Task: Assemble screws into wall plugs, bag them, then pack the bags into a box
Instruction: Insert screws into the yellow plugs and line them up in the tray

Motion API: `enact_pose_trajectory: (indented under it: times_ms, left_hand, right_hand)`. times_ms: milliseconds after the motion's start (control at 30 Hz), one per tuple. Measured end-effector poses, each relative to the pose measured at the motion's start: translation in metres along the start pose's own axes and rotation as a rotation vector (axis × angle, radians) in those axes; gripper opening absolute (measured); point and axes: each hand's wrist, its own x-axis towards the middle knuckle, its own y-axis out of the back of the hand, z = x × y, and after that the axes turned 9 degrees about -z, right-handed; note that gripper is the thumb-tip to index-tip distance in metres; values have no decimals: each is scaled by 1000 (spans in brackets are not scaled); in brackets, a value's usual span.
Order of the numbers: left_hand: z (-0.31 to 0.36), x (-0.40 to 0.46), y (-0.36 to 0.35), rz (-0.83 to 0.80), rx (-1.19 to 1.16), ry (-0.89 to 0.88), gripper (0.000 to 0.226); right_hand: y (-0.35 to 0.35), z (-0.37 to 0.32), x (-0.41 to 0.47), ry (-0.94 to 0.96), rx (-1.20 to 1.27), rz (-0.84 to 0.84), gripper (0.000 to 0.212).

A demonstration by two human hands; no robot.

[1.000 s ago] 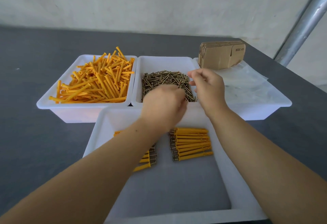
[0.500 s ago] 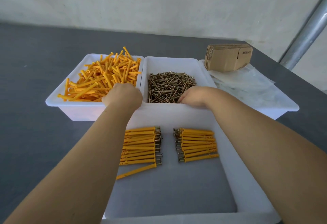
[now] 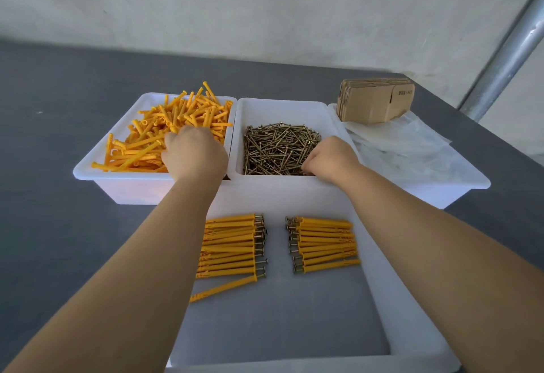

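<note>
Grip of the left hand [image 3: 194, 156] is hidden, knuckles up in the orange wall plugs [image 3: 164, 134], so I cannot tell it, while the right hand [image 3: 331, 159] curls into the screws [image 3: 276, 147], where tangled pieces may come up together.

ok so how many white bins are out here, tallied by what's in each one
bin of loose orange wall plugs: 1
bin of loose screws: 1
bin of clear bags and flat cardboard boxes: 1
front tray with assembled plugs: 1
total: 4
</note>
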Motion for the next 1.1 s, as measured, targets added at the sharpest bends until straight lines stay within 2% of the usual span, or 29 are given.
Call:
enact_pose_trajectory:
  times_ms: [67,167,233,300,400,467,533,567,633,700,767,833,900,1033,1100]
  left_hand:
    - [-2,1,0,160,-96,-103,23]
    - [-1,2,-1,226,-262,-186,20]
    - [0,0,-1,256,-350,-208,12]
    - [2,-2,0,259,-455,-241,5]
    - [7,-8,1,164,-623,-274,23]
    - [10,-11,0,77,-713,-298,44]
    - [14,-15,0,-1,-757,-359,78]
    - [15,-16,0,-44,-770,-395,85]
    - [20,-20,1,-138,-776,-473,75]
    - [27,-29,2,-232,-799,-535,51]
    - [34,-38,3,-343,-879,-570,31]
    - [38,-46,3,-438,-921,-609,20]
    - [40,-50,2,-510,-916,-624,19]
    - [41,-54,0,-653,-924,-570,17]
    - [41,-54,-1,-714,-992,-516,13]
  right_hand:
    - [0,3,-3,-16,8,83,20]
    - [1,5,-8,-18,-51,143,20]
    - [5,0,-13,-27,-225,95,21]
    - [11,-10,-17,-49,-456,23,12]
    - [19,-26,-21,-68,-694,2,23]
    - [23,-30,-23,-82,-728,21,24]
    - [25,-24,-21,-81,-592,123,25]
    - [26,-21,-21,-51,-471,185,22]
    - [23,-16,-21,80,-8,177,10]
    - [19,-13,-28,165,598,12,10]
    - [16,-10,-33,226,935,-94,9]
    - [14,-7,-37,293,1086,-95,7]
    - [10,-2,-40,354,1171,-72,13]
    - [-4,6,-46,408,1163,-18,9]
    - [-6,7,-46,383,1170,22,28]
